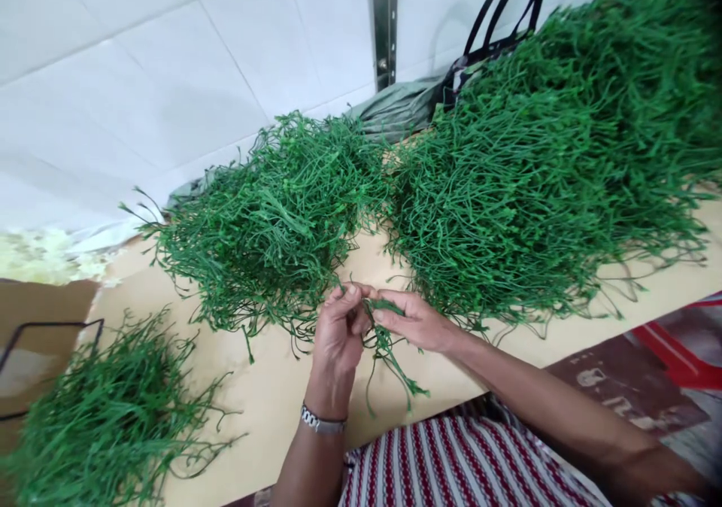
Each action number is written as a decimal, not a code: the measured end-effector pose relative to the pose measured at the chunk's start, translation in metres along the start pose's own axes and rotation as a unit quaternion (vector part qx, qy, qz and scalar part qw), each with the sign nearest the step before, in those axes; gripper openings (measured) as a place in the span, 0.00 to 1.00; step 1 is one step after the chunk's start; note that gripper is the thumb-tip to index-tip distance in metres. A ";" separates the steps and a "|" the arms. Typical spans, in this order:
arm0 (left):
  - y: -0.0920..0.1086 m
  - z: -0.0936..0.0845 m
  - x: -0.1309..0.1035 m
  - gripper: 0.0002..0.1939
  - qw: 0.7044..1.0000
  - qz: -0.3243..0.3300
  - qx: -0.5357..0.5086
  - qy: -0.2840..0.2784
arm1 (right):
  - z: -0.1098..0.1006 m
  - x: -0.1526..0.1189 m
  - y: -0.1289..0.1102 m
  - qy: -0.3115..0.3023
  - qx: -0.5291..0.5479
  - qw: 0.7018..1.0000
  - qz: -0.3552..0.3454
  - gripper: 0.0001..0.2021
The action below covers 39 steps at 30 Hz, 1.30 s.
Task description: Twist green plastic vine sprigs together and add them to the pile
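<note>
Several thin green stems (389,349) with small branched tips hang between my two hands, above the near part of the table. My left hand (341,326), with a metal watch band at its wrist, is closed with thumb and fingers pinched on the stems. From the right, my right hand (414,319) grips the same stems, its fingertips touching my left fingers. Behind my left hand lies a loose pile of green stems (271,221). A larger pile of the same stems (541,191) spreads behind and right of my right hand.
Another heap of green stems (113,424) sits at the table's left end, beside a cardboard box (39,304) and a black wire frame (56,324). A dark-handled bag (479,56) stands behind the table (271,402) by the tiled wall. A red plastic object (677,353) is at right.
</note>
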<state>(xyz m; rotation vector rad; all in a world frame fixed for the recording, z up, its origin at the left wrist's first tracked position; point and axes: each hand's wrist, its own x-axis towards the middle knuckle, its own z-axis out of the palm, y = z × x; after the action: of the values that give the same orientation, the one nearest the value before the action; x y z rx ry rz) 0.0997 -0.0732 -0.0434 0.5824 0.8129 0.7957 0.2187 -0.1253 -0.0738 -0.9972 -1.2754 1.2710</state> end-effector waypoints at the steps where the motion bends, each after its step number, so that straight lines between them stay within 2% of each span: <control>1: 0.001 0.001 0.000 0.08 1.000 -0.007 -0.010 -0.005 | -0.001 0.000 0.000 0.013 -0.017 1.000 -0.001 0.12; 3: 0.001 0.003 0.000 0.08 1.000 -0.013 -0.022 -0.017 | -0.002 -0.001 -0.002 0.020 -0.042 0.999 -0.006 0.10; 8: 0.004 0.008 -0.003 0.09 0.999 -0.017 0.008 -0.045 | -0.007 -0.002 -0.013 -0.047 -0.090 0.994 -0.049 0.08; 11: 0.009 0.008 -0.004 0.09 0.999 -0.023 -0.015 -0.039 | -0.006 -0.006 -0.014 -0.050 -0.120 0.987 -0.095 0.07; 14: 0.015 0.008 -0.004 0.10 0.998 0.025 -0.062 -0.018 | -0.001 -0.011 -0.012 -0.056 -0.116 0.979 -0.157 0.08; 16: 0.020 0.009 -0.005 0.10 0.996 0.076 -0.038 -0.014 | -0.001 -0.015 -0.013 -0.021 -0.133 0.977 -0.168 0.08; 18: 0.023 0.009 -0.008 0.10 0.994 0.110 0.011 -0.012 | -0.005 -0.018 -0.017 0.053 -0.177 0.967 -0.176 0.07; 21: 0.025 0.009 -0.012 0.10 0.990 0.134 0.051 0.010 | -0.019 -0.022 -0.028 0.151 -0.240 0.937 -0.203 0.06; 24: 0.026 0.008 -0.015 0.09 0.986 0.148 0.070 0.031 | -0.030 -0.024 -0.040 0.197 -0.300 0.911 -0.206 0.06; 26: 0.025 0.008 -0.017 0.09 0.983 0.159 0.079 0.042 | -0.032 -0.024 -0.045 0.172 -0.345 0.899 -0.206 0.05; 28: 0.024 0.009 -0.020 0.09 0.979 0.175 0.090 0.051 | -0.030 -0.023 -0.048 0.119 -0.355 0.907 -0.193 0.03; 30: 0.022 0.010 -0.023 0.09 0.974 0.195 0.103 0.050 | -0.025 -0.021 -0.046 0.080 -0.331 0.926 -0.163 0.07; 32: 0.021 0.013 -0.026 0.09 0.969 0.213 0.118 0.047 | -0.016 -0.017 -0.040 0.070 -0.310 0.938 -0.137 0.10; 37: 0.019 0.015 -0.031 0.09 0.964 0.228 0.131 0.049 | -0.001 -0.012 -0.021 0.014 -0.309 0.944 -0.114 0.20; 39: 0.019 0.013 -0.031 0.09 0.964 0.229 0.129 0.044 | -0.001 -0.011 -0.017 0.019 -0.321 0.937 -0.133 0.13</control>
<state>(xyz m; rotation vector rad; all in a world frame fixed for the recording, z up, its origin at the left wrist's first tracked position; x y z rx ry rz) 0.0892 -0.0893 -0.0095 0.9967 0.8838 1.1534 0.2227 -0.1381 -0.0585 -1.2330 -1.7788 0.6214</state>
